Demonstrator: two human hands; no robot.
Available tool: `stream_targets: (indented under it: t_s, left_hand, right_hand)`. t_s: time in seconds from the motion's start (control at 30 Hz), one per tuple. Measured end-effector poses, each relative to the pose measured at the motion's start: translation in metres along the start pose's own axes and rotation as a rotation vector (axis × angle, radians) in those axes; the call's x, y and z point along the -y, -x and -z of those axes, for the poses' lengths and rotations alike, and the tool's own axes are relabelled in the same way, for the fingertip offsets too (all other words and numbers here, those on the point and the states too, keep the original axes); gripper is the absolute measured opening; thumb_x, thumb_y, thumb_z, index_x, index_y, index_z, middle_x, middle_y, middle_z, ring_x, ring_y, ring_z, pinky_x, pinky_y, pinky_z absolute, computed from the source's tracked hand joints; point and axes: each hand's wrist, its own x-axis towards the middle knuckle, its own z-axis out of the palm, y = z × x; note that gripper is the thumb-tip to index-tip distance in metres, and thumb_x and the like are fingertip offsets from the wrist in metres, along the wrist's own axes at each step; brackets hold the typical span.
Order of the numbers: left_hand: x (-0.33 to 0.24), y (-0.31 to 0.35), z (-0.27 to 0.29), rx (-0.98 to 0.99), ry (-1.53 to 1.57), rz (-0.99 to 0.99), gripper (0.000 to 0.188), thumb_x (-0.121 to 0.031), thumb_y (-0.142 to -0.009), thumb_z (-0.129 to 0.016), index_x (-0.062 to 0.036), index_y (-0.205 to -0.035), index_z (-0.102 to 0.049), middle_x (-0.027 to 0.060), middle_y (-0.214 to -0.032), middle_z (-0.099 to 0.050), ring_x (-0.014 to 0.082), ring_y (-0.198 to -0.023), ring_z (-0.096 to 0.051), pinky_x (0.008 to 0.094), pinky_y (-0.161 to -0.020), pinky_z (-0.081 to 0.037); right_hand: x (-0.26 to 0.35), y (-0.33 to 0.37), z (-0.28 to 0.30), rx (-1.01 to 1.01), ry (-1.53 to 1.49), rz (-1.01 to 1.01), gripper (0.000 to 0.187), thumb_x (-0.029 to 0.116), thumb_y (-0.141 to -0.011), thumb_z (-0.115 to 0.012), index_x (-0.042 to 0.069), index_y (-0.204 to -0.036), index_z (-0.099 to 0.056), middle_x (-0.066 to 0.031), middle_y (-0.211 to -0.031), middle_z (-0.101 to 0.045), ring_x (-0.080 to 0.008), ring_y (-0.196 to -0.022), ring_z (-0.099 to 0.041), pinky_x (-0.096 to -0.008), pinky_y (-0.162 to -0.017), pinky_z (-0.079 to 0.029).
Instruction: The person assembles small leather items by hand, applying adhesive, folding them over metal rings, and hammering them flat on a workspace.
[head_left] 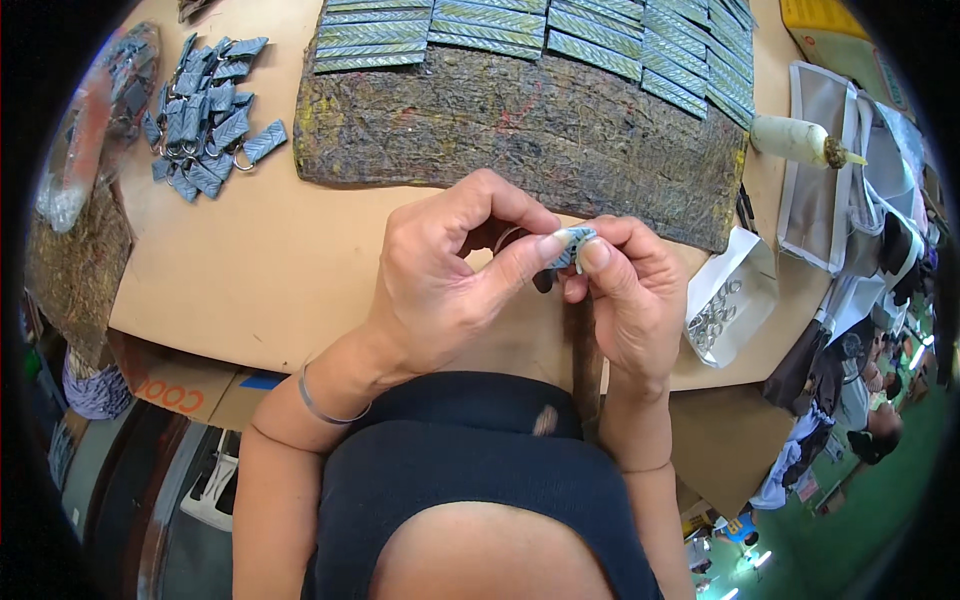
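Both hands meet above the near part of the table, pinching one small blue-grey patterned strap tab (574,240) between thumbs and fingers. My left hand (435,255) is closed on its left end. On the other end, my right hand (637,295) presses with its thumb. The tab looks bent or folded; its underside is hidden by the fingers. A thin ring-like curve shows by the left fingers, but I cannot tell whether it belongs to the tab. Right of my right hand, a white paper tray (755,268) holds several metal rings (712,318).
A rough, mottled mat (480,135) lies ahead, with rows of patterned strips (490,32) at its far side. Tabs with metal rings (205,120) are heaped at the far left, near a plastic bag (85,140). A white squeeze bottle (795,141) lies right, beside grey mesh-like pieces (815,185).
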Motion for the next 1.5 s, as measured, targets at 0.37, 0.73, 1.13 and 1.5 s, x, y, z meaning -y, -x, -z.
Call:
stream_targets:
  t_s: [0.37, 0.73, 1.13, 1.5]
  left_hand:
    - [0.0, 0.001, 0.002, 0.015, -0.031, 0.069, 0.01, 0.002, -0.078, -0.058, 0.0007, -0.085, -0.051, 0.0093, -0.082, -0.055, 0.009, -0.068, -0.052, 0.0201, -0.057, -0.046]
    - [0.011, 0.0, 0.001, 0.059, -0.185, -0.021, 0.01, 0.005, -0.077, -0.057, 0.0014, -0.085, -0.052, 0.0088, -0.083, -0.056, 0.0088, -0.068, -0.052, 0.0194, -0.058, -0.045]
    - [0.003, -0.001, 0.003, 0.008, 0.012, 0.095, 0.01, 0.002, -0.078, -0.058, 0.0006, -0.085, -0.051, 0.0079, -0.082, -0.056, 0.0073, -0.067, -0.053, 0.0185, -0.057, -0.047]
    - [0.007, 0.004, 0.003, 0.025, -0.031, 0.105, 0.01, 0.003, -0.078, -0.058, 0.0013, -0.085, -0.051, 0.0083, -0.082, -0.055, 0.0084, -0.068, -0.052, 0.0196, -0.058, -0.045]
  right_hand:
    - [0.007, -0.005, 0.003, 0.044, 0.079, -0.074, 0.01, 0.008, -0.081, -0.057, -0.002, -0.083, -0.058, -0.0044, -0.074, -0.058, -0.0068, -0.062, -0.051, -0.0181, -0.055, -0.043]
    - [-0.009, -0.011, 0.001, -0.055, 0.631, 0.3, 0.008, 0.005, -0.08, -0.055, 0.0, -0.075, -0.055, 0.0009, -0.063, -0.049, -0.0044, -0.052, -0.042, -0.0189, -0.048, -0.033]
    - [-0.01, 0.003, 0.001, 0.04, 0.435, 0.124, 0.018, 0.016, -0.087, -0.049, 0.0, -0.08, -0.056, 0.0, -0.064, -0.047, -0.0055, -0.057, -0.042, -0.0203, -0.05, -0.035]
    - [-0.01, 0.001, 0.005, 0.07, 0.259, -0.003, 0.017, 0.014, -0.085, -0.051, 0.0, -0.077, -0.055, 0.0023, -0.065, -0.048, -0.004, -0.058, -0.04, -0.0191, -0.051, -0.033]
